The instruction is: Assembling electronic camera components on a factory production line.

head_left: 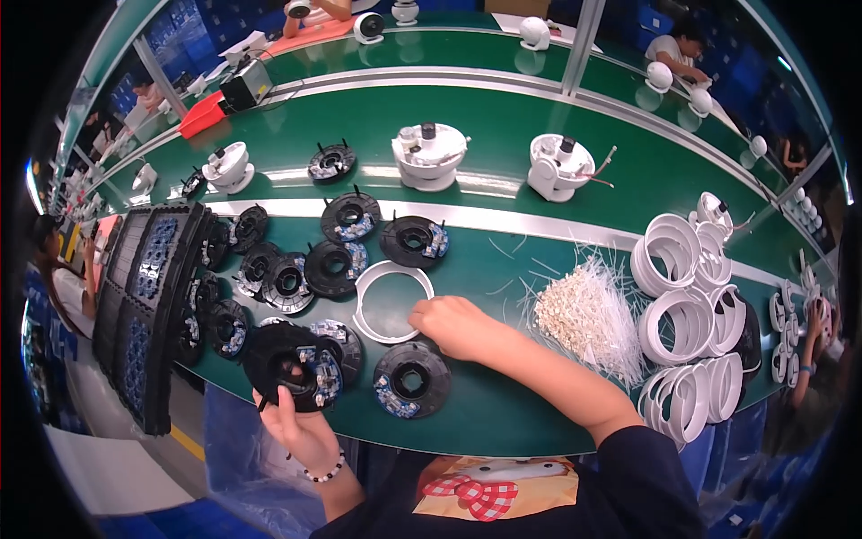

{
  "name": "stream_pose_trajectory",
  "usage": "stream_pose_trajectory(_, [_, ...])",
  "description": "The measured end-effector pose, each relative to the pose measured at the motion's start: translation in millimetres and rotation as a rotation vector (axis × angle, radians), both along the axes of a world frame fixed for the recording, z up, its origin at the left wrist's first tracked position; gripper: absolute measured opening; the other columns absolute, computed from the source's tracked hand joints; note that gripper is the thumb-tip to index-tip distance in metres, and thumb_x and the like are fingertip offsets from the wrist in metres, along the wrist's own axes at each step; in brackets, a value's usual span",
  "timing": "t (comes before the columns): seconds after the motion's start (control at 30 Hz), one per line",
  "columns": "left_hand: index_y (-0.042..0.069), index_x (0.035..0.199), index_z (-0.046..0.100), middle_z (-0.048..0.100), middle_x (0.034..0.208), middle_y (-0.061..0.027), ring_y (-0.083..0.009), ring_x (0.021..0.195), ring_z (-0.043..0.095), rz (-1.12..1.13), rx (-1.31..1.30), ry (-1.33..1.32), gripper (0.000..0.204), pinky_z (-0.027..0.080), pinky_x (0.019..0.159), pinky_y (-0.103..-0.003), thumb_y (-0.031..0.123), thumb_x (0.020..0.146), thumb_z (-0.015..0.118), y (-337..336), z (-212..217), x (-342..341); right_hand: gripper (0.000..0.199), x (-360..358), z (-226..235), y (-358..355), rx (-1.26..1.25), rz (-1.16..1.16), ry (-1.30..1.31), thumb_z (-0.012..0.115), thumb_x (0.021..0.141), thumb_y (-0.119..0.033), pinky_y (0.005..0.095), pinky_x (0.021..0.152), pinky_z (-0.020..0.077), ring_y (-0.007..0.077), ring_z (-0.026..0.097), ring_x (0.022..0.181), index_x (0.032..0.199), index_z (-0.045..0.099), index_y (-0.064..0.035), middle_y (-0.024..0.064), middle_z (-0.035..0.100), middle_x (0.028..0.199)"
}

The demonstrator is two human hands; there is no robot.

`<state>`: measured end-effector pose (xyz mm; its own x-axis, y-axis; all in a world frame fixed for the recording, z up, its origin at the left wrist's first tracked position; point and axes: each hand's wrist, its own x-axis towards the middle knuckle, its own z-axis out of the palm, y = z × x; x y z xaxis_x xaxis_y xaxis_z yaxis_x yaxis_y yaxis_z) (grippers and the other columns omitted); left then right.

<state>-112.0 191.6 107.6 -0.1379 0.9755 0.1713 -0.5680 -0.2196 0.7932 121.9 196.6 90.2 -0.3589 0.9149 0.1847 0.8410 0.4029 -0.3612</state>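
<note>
My left hand [303,438] is closed on the edge of a round black plastic housing [266,352], tilted above the table's near edge. Small blue-and-white circuit boards sit on that housing's right side. At the middle, a white plastic ring [362,320] lies on the green tabletop. My right hand [456,327] is closed at the ring's right edge, its fingertips partly hidden behind the hand. Just below the ring lies another black housing [433,366] with blue boards. Several similar black housings [332,268] lie to the left and beyond the ring.
Thin white strips [588,314] form a pile right of my forearm. White rings [675,325] stand stacked at the right. A black tray [135,314] of blue boards stands at the left. White camera bodies [431,166] stand on the green conveyor [489,135]. People sit across it.
</note>
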Motion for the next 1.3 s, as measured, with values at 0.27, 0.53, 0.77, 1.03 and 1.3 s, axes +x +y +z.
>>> stream_pose_trajectory(0.27, [0.001, 0.117, 0.038, 0.051, 0.106, -0.0128, -0.0210, 0.096, 0.051, 0.022, -0.100, -0.041, 0.034, 0.043, 0.084, -0.033, 0.002, 0.084, 0.044, 8.3, -5.1, 16.2, 0.007, 9.7, 20.4, -10.4, 0.056, -0.048, 0.003, 0.058, 0.066, -0.005, 0.0379, 0.058, 0.0450, 0.0302, 0.055, 0.068, 0.070, 0.053, -0.0016, 0.0118, 0.051, 0.069])
stream_pose_trajectory(0.53, [-0.001, 0.118, 0.034, 0.048, 0.112, -0.0129, -0.0194, 0.100, 0.050, -0.132, -0.099, -0.229, 0.037, 0.041, 0.087, -0.032, -0.006, 0.082, 0.043, 14.2, 2.0, 42.8, 0.031, 24.0, 46.8, -143.3, -0.077, -0.219, 0.150, 0.068, 0.062, -0.012, 0.0392, 0.068, 0.0427, 0.0307, 0.053, 0.080, 0.089, 0.055, -0.0044, 0.0143, 0.055, 0.093])
stream_pose_trajectory(0.77, [-0.001, 0.119, 0.031, 0.048, 0.112, -0.0141, -0.0204, 0.101, 0.051, -0.326, -0.172, -0.276, 0.033, 0.042, 0.087, -0.032, 0.002, 0.087, 0.038, 2.8, -6.5, 59.3, 0.008, 6.9, 23.4, -184.6, -0.257, -0.278, 0.107, 0.057, 0.071, -0.005, 0.0396, 0.060, 0.0444, 0.0332, 0.054, 0.068, 0.079, 0.056, -0.0022, 0.0153, 0.056, 0.077])
stream_pose_trajectory(1.03, [-0.001, 0.119, 0.031, 0.047, 0.112, -0.0124, -0.0186, 0.101, 0.050, -0.329, -0.199, -0.164, 0.034, 0.043, 0.085, -0.032, 0.005, 0.087, 0.041, 11.9, -9.2, 61.1, 0.101, -0.9, 36.8, -123.4, -0.354, -0.367, -0.104, 0.079, 0.044, -0.039, 0.0601, 0.094, 0.0133, 0.0469, 0.017, 0.120, 0.125, 0.030, -0.0044, 0.0253, 0.017, 0.132])
stream_pose_trajectory(1.3, [-0.001, 0.123, 0.026, 0.041, 0.119, -0.0163, -0.0246, 0.109, 0.045, -0.479, -0.178, -0.060, 0.039, 0.040, 0.090, -0.037, -0.001, 0.086, 0.037, 3.3, -0.2, 84.8, 0.104, 15.2, 23.5, -118.4, -0.149, -0.458, 0.129, 0.078, 0.045, -0.032, 0.0485, 0.092, 0.0249, 0.0418, 0.030, 0.110, 0.125, 0.023, 0.0043, 0.0251, 0.027, 0.124])
